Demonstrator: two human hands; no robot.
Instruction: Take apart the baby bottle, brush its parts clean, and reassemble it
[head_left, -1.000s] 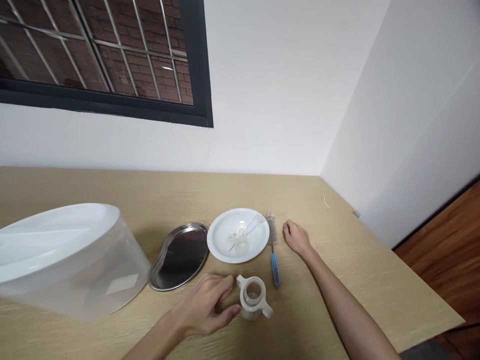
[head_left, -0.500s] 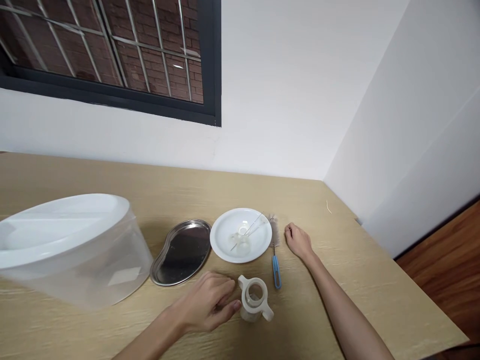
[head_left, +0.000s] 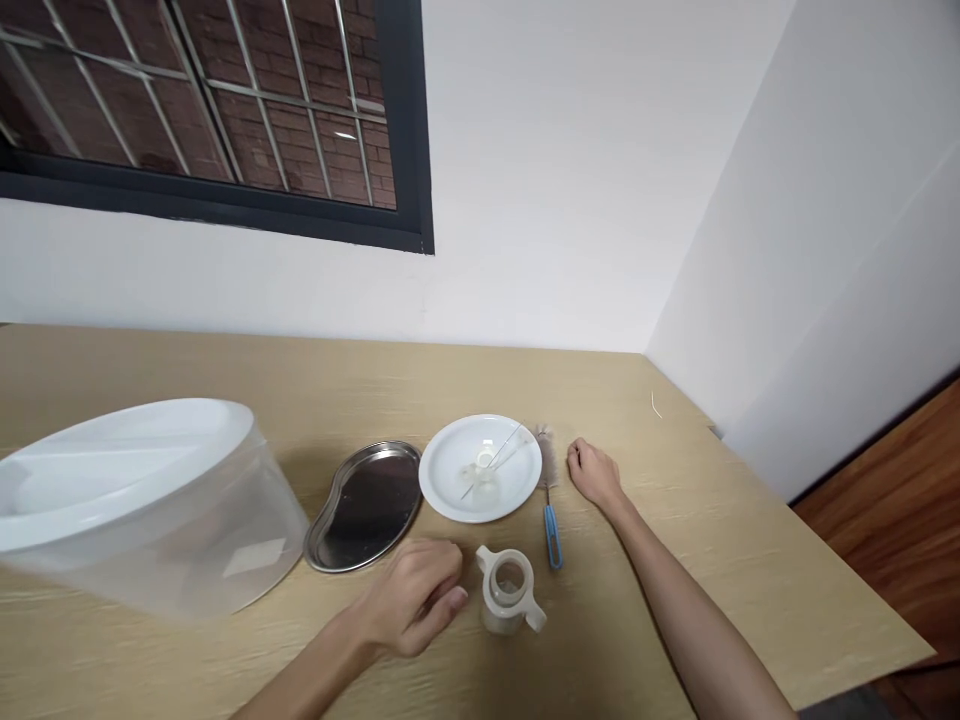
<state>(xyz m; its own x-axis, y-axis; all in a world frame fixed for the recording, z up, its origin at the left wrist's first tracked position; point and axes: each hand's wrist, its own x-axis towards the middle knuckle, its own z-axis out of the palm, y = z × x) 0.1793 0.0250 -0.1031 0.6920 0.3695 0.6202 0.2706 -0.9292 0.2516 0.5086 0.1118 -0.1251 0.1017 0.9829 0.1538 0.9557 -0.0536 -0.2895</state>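
Note:
My left hand (head_left: 416,598) rests low over the table with its fingers loosely curled in and the thumb alongside; nothing shows in it. Just right of it, a small gap away, stands a clear baby bottle (head_left: 506,590) with a white two-handled collar and an open mouth. My right hand (head_left: 595,472) lies on the table in a closed fist, with no object visible in it. Between that fist and the plate lies a bottle brush (head_left: 553,538) with a blue handle. A white plate (head_left: 442,492) holds translucent pieces and a thin wire-like tool.
Left of the plate sits a kidney-shaped steel tray (head_left: 365,510). A large translucent bin (head_left: 255,510) with a white lid stands at the far left. One thin pale strand (head_left: 655,405) lies near the table's right edge. Behind is a white wall with a barred window (head_left: 225,100).
My left hand has drawn back slightly to the left, away from the bottle, and its fingers are more curled. My right hand stays in place. The camera view has shifted a little.

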